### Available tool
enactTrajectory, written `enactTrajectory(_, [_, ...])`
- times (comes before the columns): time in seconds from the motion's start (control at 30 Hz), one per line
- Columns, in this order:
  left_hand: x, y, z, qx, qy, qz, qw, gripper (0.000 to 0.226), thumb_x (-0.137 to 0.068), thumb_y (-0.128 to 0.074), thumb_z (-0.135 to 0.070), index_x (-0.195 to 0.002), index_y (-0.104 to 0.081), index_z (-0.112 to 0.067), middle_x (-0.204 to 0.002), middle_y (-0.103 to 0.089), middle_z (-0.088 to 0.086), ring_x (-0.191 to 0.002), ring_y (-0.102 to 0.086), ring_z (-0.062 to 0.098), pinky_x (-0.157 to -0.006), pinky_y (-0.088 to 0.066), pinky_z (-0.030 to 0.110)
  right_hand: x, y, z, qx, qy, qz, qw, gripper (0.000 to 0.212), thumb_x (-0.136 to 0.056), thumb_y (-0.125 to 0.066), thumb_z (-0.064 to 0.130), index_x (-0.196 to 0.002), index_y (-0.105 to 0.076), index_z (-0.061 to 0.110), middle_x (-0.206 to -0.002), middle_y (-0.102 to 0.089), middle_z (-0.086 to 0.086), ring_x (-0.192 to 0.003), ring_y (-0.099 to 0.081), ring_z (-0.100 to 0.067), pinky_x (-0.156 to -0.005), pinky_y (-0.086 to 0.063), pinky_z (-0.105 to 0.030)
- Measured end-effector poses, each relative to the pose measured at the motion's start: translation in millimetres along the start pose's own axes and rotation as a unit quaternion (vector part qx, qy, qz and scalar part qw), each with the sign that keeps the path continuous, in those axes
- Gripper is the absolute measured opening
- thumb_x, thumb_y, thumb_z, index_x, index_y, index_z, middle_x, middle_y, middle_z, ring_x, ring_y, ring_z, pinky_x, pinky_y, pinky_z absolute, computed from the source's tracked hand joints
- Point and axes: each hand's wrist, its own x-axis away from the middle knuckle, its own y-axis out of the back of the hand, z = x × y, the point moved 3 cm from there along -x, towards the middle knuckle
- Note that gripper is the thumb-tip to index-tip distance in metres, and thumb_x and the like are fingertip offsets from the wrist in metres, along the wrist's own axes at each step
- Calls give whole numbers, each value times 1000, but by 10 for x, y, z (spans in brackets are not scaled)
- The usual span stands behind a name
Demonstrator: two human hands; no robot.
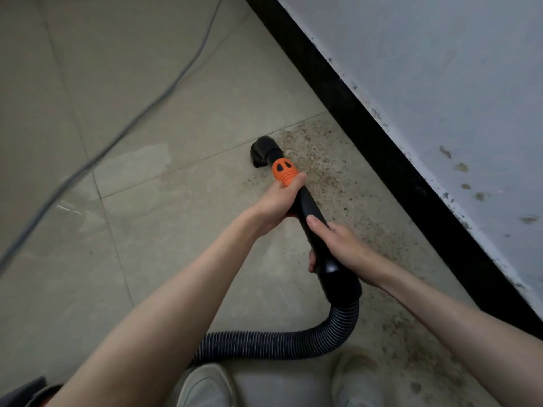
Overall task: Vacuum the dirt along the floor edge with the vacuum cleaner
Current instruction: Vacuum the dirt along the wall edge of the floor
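Observation:
A black vacuum wand [314,227] with an orange collar [283,171] ends in a black nozzle [263,151] that rests on the tiled floor at the left rim of a brown dirt patch [329,168]. My left hand [279,201] grips the wand just below the orange collar. My right hand [338,245] grips the wand lower down, near where the ribbed black hose [293,339] joins it. The dirt spreads along the black baseboard [382,142] and runs back past my right foot.
A grey cable [123,133] trails across the beige tiles on the left. The stained white wall [455,83] rises above the baseboard on the right. My two light shoes [205,386] stand at the bottom edge, with the hose curling in front of them.

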Motion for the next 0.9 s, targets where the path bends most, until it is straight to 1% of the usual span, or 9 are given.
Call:
enactTrajectory(0.17, [-11, -6, -23, 10, 6, -34, 999, 25, -97, -48, -38, -83, -50, -17, -73, -51, 1, -67, -53, 14, -64, -48, 27, -32, -62, 72, 57, 23, -82, 995, 42, -97, -46, 47, -76, -48, 11, -48, -62, -3, -42, -62, -18, -42, -44, -21])
enactTrajectory(0.23, [-7, 51, 15, 28, -1, -69, 997, 26, -96, -48, -40, -83, -51, -18, -74, -51, 0, -69, -52, 14, -70, -46, 29, -69, -101, 106, 74, 33, -75, 994, 43, -97, -46, 48, -77, -50, 10, -47, -62, -3, -42, -62, -19, -41, -44, -21])
enactTrajectory(0.37, [-40, 153, 29, 76, 6, -150, 986, 28, -95, -50, -41, -84, -51, -15, -73, -51, 2, -67, -52, 16, -66, -44, 31, -180, -133, 187, 98, 45, -31, 994, 43, -96, -46, 52, -82, -50, 12, -48, -63, -2, -44, -64, -20, -42, -45, -22])
enactTrajectory(0.43, [-52, 147, -6, 94, 17, -179, 979, 32, -96, -47, -43, -94, -51, -11, -79, -50, 4, -71, -52, 18, -68, -45, 32, -231, -132, 241, 126, 52, -23, 990, 44, -95, -45, 55, -82, -51, 13, -48, -64, -2, -43, -64, -18, -41, -44, -21])
enactTrajectory(0.5, [-87, 127, -38, 85, 23, -196, 977, 43, -96, -43, -48, -107, -49, -7, -89, -52, 7, -81, -55, 22, -77, -49, 37, -268, -97, 275, 144, 56, -27, 988, 44, -94, -45, 57, -81, -51, 15, -49, -64, -1, -43, -64, -19, -40, -43, -21])
enactTrajectory(0.57, [-139, 84, -48, 76, 18, -198, 977, 44, -96, -39, -51, -103, -49, -9, -89, -53, 7, -86, -56, 23, -86, -49, 40, -305, -32, 277, 152, 55, -32, 986, 45, -92, -45, 59, -82, -52, 15, -51, -65, -2, -44, -65, -20, -42, -44, -24])
enactTrajectory(0.67, [-229, -6, -60, 62, 7, -186, 981, 41, -97, -39, -50, -102, -49, -10, -83, -52, 4, -80, -55, 20, -79, -48, 37, -348, 82, 237, 140, 50, -44, 988, 47, -92, -45, 60, -85, -54, 14, -51, -65, -1, -46, -66, -20, -42, -44, -24])
enactTrajectory(0.73, [-286, -95, -84, 46, -2, -168, 985, 37, -98, -39, -48, -93, -50, -13, -80, -51, 3, -74, -54, 17, -72, -47, 33, -363, 159, 199, 122, 47, -54, 990, 48, -92, -45, 59, -85, -54, 12, -50, -65, -1, -47, -66, -21, -41, -44, -23])
enactTrajectory(0.9, [-440, -286, -150, 8, -15, -151, 988, 34, -99, -39, -46, -85, -50, -16, -79, -51, 3, -75, -53, 18, -77, -46, 35, -409, 345, 136, 92, 45, -86, 991, 48, -93, -47, 57, -82, -53, 11, -58, -67, -6, -50, -67, -24, -48, -51, -29])
